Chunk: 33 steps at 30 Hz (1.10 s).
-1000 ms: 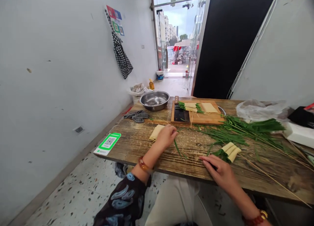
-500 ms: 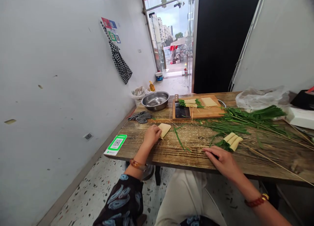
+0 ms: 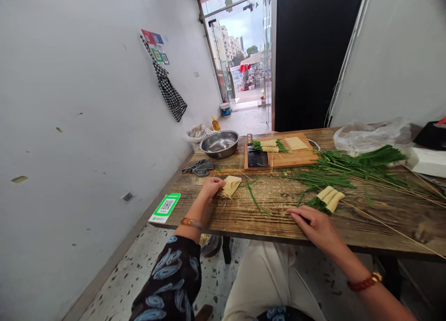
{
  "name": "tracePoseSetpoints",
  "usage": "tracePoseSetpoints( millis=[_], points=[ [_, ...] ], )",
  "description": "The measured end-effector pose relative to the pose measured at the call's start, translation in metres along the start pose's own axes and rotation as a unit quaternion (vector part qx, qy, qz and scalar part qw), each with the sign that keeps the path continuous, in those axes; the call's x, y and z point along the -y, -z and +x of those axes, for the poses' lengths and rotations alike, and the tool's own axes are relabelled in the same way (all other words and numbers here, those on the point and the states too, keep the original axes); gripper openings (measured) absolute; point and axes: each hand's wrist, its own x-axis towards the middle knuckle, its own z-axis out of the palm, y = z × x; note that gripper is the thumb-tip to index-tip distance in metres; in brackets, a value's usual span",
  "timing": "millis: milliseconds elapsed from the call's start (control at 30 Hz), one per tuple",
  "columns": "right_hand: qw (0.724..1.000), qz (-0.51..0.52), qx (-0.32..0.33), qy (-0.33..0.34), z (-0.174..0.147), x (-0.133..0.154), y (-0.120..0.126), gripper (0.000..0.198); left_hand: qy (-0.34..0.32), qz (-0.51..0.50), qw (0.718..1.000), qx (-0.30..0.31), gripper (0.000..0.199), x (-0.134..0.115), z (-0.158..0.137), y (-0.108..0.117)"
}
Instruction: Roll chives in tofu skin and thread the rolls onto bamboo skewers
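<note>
My left hand (image 3: pixel 211 187) pinches the left edge of a pale yellow tofu skin sheet (image 3: pixel 234 183) on the table, with a fold lifted up. Under it lie more layers of sheet, and a thin stick tip shows at its near edge. My right hand (image 3: pixel 311 223) rests at the table's front edge, thumb and fingers pressed together; what they hold, if anything, is too small to make out. Just behind it lie several tofu skin rolls (image 3: pixel 330 199) filled with green chives, side by side. A long thin skewer (image 3: pixel 390 228) runs from them to the right.
A cutting board (image 3: pixel 284 160) bears a cleaver (image 3: pixel 257 157), filled rolls and stacked sheets (image 3: pixel 296 143). Loose chives (image 3: pixel 365 160) and skewers spread at right beside a plastic bag (image 3: pixel 372 135). A steel basin (image 3: pixel 220 144), grey cloth (image 3: pixel 198 167) and QR card (image 3: pixel 165 207) are at left.
My left hand has shifted slightly left and up, and the tofu skin sheet's edge is now lifted and folded over. My right hand has stayed in place.
</note>
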Motion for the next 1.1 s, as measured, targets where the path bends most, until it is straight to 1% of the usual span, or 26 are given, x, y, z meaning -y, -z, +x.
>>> tracePoseSetpoints(
  millis=[167,267,333,400,500,600,700,767,833,867,933,1000,1067,1100],
  points=[
    [1.0,0.01,-0.006,0.0,0.0,0.001,0.0,0.03,0.04,-0.091,0.995,-0.006,0.019,-0.001,-0.002,0.009],
    [1.0,0.006,-0.001,-0.004,0.001,0.003,0.0,0.03,0.051,-0.139,0.989,-0.013,0.017,0.0,-0.005,0.01],
    [1.0,-0.001,0.0,-0.006,0.001,0.002,0.0,0.031,0.053,-0.182,0.981,-0.029,0.017,0.0,-0.005,0.011],
    [1.0,-0.008,-0.003,-0.007,0.0,0.001,0.0,0.03,0.046,-0.238,0.968,-0.063,0.018,-0.003,-0.004,0.016],
    [1.0,-0.022,-0.004,0.006,0.0,0.003,0.001,0.029,0.029,-0.333,0.935,-0.118,0.014,-0.011,-0.004,0.03],
    [0.996,-0.049,0.021,0.068,0.002,0.018,-0.002,0.028,0.023,-0.407,0.903,-0.134,0.007,-0.018,-0.012,0.045],
    [0.98,-0.069,0.096,0.16,0.007,0.051,-0.016,0.03,0.039,-0.468,0.876,-0.107,0.005,-0.022,-0.026,0.049],
    [0.961,-0.071,0.167,0.207,0.013,0.075,-0.032,0.037,0.054,-0.513,0.853,-0.085,0.006,-0.023,-0.036,0.045],
    [0.946,-0.075,0.218,0.229,0.023,0.093,-0.051,0.051,0.054,-0.541,0.836,-0.071,0.007,-0.025,-0.046,0.038],
    [0.941,-0.078,0.231,0.235,0.03,0.097,-0.06,0.057,0.046,-0.546,0.834,-0.065,0.007,-0.027,-0.05,0.035],
    [0.936,-0.091,0.242,0.238,0.047,0.096,-0.074,0.062,0.029,-0.551,0.833,-0.051,0.013,-0.031,-0.058,0.029],
    [0.941,-0.116,0.228,0.222,0.068,0.083,-0.08,0.062,0.028,-0.554,0.831,-0.034,0.02,-0.034,-0.064,0.023],
    [0.951,-0.158,0.198,0.178,0.09,0.063,-0.078,0.06,0.046,-0.559,0.828,-0.018,0.022,-0.036,-0.069,0.017],
    [0.957,-0.185,0.174,0.14,0.099,0.053,-0.075,0.059,0.057,-0.562,0.825,-0.009,0.021,-0.037,-0.071,0.013]
  ],
)
